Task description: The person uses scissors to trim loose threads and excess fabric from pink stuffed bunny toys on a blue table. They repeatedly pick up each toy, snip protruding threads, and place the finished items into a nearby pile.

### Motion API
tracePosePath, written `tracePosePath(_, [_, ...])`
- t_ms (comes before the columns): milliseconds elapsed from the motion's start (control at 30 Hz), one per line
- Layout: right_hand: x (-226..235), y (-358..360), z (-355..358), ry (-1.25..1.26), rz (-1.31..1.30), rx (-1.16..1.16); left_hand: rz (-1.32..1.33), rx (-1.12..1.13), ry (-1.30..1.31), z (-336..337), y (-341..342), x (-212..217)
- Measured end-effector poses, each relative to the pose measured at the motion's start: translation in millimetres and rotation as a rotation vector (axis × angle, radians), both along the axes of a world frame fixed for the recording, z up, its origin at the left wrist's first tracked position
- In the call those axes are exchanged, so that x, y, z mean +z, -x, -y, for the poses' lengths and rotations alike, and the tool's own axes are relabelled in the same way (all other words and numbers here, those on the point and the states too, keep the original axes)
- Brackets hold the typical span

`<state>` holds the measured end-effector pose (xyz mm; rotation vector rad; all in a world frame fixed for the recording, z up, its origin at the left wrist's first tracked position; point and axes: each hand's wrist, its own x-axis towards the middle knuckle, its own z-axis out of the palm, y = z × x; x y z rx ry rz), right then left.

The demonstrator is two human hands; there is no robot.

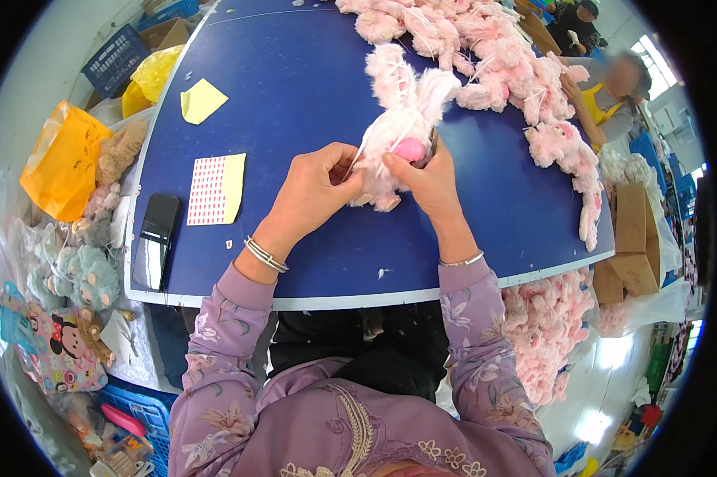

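The person's left grip (314, 183) was closed on the near left side of a pale-pink, long-eared, fluffy plush toy (394, 123), and the right grip (431, 179) held its other side, the thumb against a glossy pink rounded piece (411, 149). The toy lay between both grips, ears pointing away, over a blue worktop (295, 95) with a pale edge. Beyond the right grip sprawled a heap of pink plush pieces (493, 52); well left of the left grip lay a white, red-marked sticker sheet (209, 191) and a black smartphone (156, 238).
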<state>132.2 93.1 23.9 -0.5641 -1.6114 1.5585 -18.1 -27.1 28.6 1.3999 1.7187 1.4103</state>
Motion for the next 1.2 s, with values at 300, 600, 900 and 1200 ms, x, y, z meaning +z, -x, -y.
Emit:
tracePosePath(300, [-4,1,0,-0.062,0.027,-0.023,-0.084,-0.024,0.047,-1,1,2])
tracePosePath(600, [-3,3,5,-0.080,0.059,-0.038,-0.136,0.112,0.089,-5,-3,6])
tracePosePath(900, [1,9,19,-0.213,0.221,-0.165,-0.260,0.226,0.097,-15,1,-2])
tracePosePath(1200, [-5,7,8,-0.117,0.095,-0.140,-0.209,0.173,0.096,-14,-1,-6])
